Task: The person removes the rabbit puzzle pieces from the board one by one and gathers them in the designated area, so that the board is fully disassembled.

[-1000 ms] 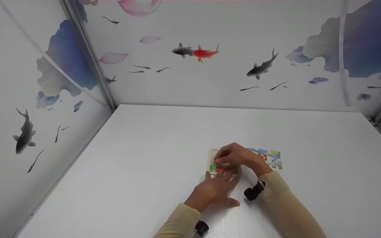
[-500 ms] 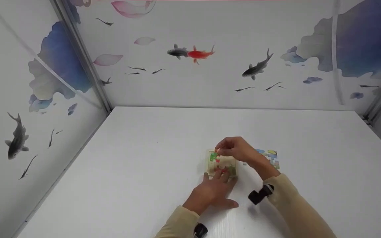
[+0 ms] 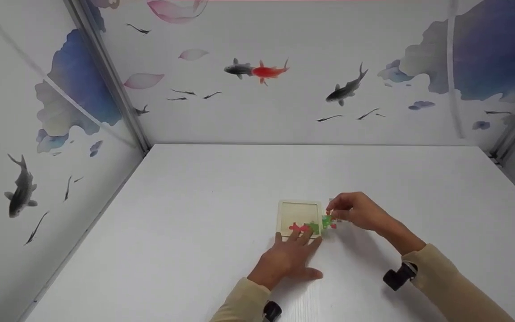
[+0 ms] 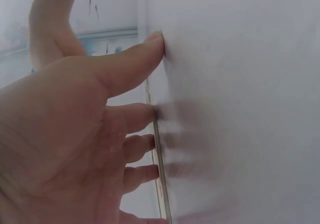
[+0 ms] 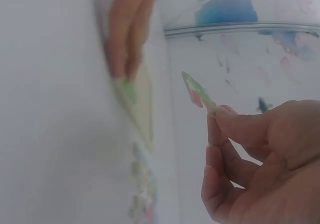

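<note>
My left hand (image 3: 286,259) rests with spread, straight fingers on the near edge of a small wooden puzzle tray (image 3: 279,214). Red and green puzzle pieces (image 3: 312,227) lie along the tray's near side, partly under the fingertips; bare wood shows above them. Just right of the tray, my right hand (image 3: 360,210) pinches a green and red puzzle piece (image 3: 327,222) between thumb and fingertips. The right wrist view shows this puzzle piece (image 5: 197,91) held up off the table; whether it is one piece or joined pieces, I cannot tell.
More puzzle pieces (image 5: 142,184) lie on the table beside the tray, mostly hidden behind the right hand in the head view. The white table (image 3: 186,214) meets printed walls at the back and left.
My right hand has lifted the green and red puzzle piece out of the tray's left side and carried it right, past the tray's edge. The left hand has stayed on the tray.
</note>
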`<state>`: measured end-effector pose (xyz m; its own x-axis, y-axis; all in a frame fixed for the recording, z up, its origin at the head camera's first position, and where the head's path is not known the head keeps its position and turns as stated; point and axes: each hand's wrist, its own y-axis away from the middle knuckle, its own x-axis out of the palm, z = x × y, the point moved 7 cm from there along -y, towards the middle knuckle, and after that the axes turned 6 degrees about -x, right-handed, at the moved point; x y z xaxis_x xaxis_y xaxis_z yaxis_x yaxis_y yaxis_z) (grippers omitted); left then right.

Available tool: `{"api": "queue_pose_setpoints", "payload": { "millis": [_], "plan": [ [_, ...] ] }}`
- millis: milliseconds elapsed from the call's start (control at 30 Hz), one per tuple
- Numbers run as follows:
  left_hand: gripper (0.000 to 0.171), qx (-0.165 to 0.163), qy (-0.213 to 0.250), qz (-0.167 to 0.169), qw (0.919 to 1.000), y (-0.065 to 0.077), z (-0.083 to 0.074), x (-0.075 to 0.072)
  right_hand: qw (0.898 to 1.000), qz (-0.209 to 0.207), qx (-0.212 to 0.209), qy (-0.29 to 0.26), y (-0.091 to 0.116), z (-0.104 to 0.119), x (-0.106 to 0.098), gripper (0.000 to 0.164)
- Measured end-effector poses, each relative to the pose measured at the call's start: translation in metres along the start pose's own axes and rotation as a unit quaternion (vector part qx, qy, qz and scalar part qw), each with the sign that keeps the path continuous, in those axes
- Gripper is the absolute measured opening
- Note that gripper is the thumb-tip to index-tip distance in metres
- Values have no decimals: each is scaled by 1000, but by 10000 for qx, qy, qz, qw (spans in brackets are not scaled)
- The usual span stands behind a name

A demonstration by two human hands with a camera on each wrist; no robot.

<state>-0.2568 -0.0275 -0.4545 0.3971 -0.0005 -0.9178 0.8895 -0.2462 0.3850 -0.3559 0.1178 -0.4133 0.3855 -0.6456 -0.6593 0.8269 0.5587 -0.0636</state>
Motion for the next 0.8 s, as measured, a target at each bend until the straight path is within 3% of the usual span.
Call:
{"api": "queue_pose_setpoints", "payload": {
  "millis": [200,333,567,800],
  "plan": [
    [82,-48,109,80,9999,2,0,-1,9997,192,144,67,5,-21,11,11],
    [81,-12,134,16,9999,3,1,-1,9992,168,260,266,6,-21,16,9],
    [80,-31,146,23,9999,3,2,1,9938,86,843,726,16,-26,26,15],
    [80,4,229,-15,9997,3,0,2,9913,-80,933,920,22,-28,27,22]
  ]
}}
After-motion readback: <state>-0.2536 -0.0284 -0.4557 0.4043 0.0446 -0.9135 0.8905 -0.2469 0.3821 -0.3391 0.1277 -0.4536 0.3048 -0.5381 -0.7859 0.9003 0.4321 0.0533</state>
